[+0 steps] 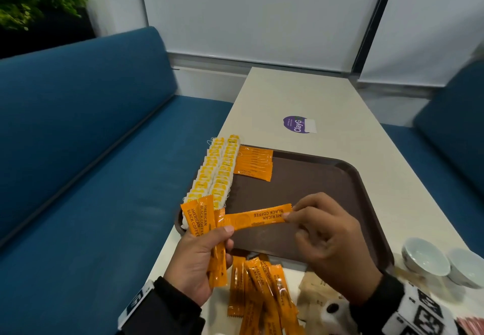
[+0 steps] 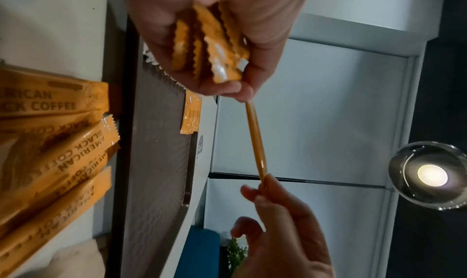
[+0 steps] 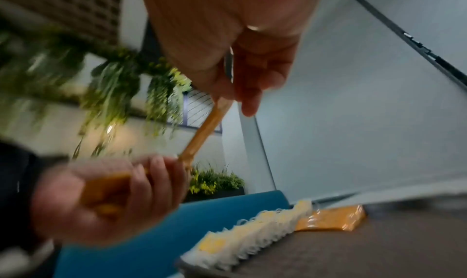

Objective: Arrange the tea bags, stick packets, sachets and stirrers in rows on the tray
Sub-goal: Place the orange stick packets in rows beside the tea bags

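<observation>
A brown tray (image 1: 327, 177) lies on the white table (image 1: 301, 93). Two rows of yellow-and-white tea bags (image 1: 217, 169) run along its left side, and a short row of orange coffee stick packets (image 1: 254, 163) lies at its far left corner. My left hand (image 1: 199, 258) grips a fan of several orange stick packets (image 1: 200, 219) above the tray's near left corner. My right hand (image 1: 322, 232) pinches the right end of one orange stick packet (image 1: 258, 216) held level over the tray; its left end is still at my left thumb. That packet (image 2: 255, 140) shows edge-on in the left wrist view.
A loose pile of orange stick packets (image 1: 259, 295) lies on the table in front of the tray, beside beige sachets (image 1: 317, 298). Two white bowls (image 1: 427, 258) stand at the right, pink packets (image 1: 471, 325) at the bottom right corner. Blue benches (image 1: 91, 151) flank the table.
</observation>
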